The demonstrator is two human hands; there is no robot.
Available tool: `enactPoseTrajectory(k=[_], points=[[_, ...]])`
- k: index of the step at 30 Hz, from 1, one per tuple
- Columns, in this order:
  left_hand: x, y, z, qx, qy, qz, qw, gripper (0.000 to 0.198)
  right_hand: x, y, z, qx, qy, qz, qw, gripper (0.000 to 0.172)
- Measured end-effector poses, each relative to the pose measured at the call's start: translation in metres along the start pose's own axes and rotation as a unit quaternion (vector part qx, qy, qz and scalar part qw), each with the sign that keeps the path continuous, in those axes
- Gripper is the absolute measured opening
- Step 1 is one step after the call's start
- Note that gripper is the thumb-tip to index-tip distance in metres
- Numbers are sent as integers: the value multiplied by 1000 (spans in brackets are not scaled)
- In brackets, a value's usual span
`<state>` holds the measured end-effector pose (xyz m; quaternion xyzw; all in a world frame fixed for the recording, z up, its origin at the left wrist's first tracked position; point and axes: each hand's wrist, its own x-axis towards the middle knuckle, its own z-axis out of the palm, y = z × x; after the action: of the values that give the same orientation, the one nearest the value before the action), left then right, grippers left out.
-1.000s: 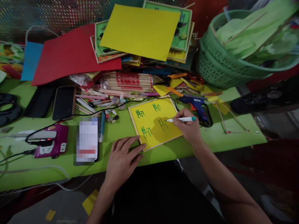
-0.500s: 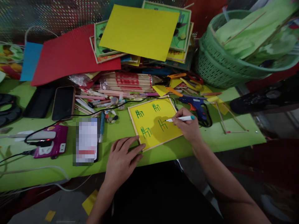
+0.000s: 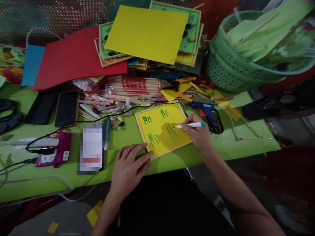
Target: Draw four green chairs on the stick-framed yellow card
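A yellow sheet edged with thin wooden sticks lies on the green table, with several small green chair drawings on it. My right hand grips a white marker with a green end, its tip at the right-hand lower drawing, which has fewer lines than the others. My left hand rests at the sheet's lower left corner, fingers apart, fingertips touching the stick border and holding nothing.
A blue glue gun lies right of the sheet, its black cable running behind. Phones, a purple power strip and a pixelated screen are at left. Behind are bundled sticks, yellow paper, red paper and a green basket.
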<state>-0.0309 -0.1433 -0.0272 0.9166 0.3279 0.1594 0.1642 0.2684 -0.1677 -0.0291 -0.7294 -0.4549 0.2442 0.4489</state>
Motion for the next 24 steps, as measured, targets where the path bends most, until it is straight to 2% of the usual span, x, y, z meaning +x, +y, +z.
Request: enactPoseTrajectory(k=[14,24], points=[[-1,-1,1,3,-3,1,1000,31,0,1,-1,-13,-8,-11,1000,15],[-1,-2,3,5,-1,-2,1000,32,-2,6,-3,26,-16,-2,1000,16]])
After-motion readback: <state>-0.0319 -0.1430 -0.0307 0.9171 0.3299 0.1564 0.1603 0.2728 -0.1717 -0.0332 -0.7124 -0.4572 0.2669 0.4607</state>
